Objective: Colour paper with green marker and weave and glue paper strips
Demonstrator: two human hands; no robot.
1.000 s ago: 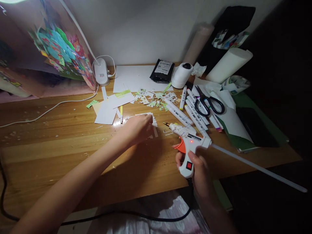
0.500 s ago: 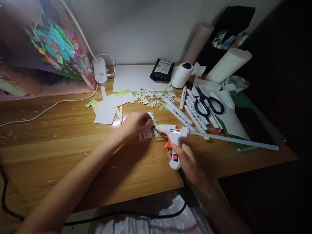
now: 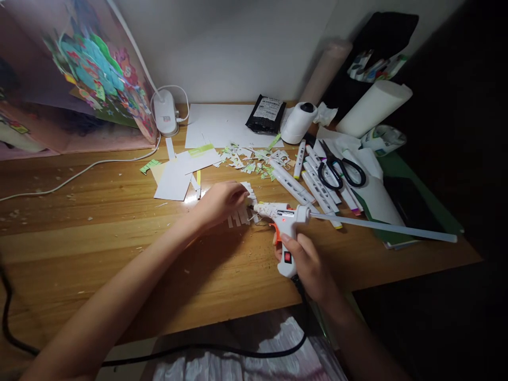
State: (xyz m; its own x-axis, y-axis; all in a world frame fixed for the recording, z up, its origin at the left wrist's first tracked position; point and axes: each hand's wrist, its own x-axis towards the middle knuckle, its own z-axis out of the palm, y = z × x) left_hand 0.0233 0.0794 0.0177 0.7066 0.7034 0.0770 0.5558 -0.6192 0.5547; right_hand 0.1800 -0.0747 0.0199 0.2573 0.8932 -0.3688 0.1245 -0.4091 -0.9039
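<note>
My right hand (image 3: 310, 264) is wrapped round the grip of a white hot glue gun (image 3: 292, 216), with fingers by its orange trigger. A long clear glue stick (image 3: 381, 226) sticks out of the gun's back, and its small red light is on. The nozzle points left, close to the fingertips of my left hand (image 3: 223, 202). Those fingers are pinched together over a white paper piece cut into strips (image 3: 237, 218). Part of that piece is behind my left hand, and what the fingertips hold is hidden.
White markers (image 3: 322, 191) lie to the right under black-handled scissors (image 3: 342, 172). Paper scraps (image 3: 254, 159), white cards (image 3: 172, 180) and a black packet (image 3: 265, 114) are behind my hands. A power strip (image 3: 165, 117) stands at the back left. The gun's black cord (image 3: 206, 346) hangs across the table's front.
The view has shifted very slightly. Both hands and the glue gun keep nearly the same place, with the nozzle still by my left fingertips.
</note>
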